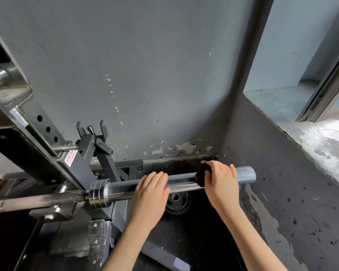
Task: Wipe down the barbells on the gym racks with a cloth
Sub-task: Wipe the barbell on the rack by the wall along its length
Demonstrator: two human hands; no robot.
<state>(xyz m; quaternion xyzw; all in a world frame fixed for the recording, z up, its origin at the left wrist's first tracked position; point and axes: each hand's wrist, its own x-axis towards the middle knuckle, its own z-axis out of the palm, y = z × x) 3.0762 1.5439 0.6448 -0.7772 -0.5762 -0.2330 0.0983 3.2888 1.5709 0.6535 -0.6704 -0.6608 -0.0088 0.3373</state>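
Note:
A barbell lies across the rack, its chrome sleeve (184,181) pointing right and its thinner dark shaft (37,200) running left past the collar (98,193). My left hand (151,194) rests on top of the sleeve near its middle, fingers curled over it. My right hand (220,180) grips a dark red cloth (201,176) wrapped round the sleeve close to its right end. Most of the cloth is hidden under the fingers. The sleeve's bare tip (247,174) sticks out beyond my right hand.
The black rack upright (47,145) with holes and a J-hook (92,139) stands at the left. A black weight plate (176,200) lies on the floor below the sleeve. A grey wall is right behind, and a window ledge (311,133) runs along the right.

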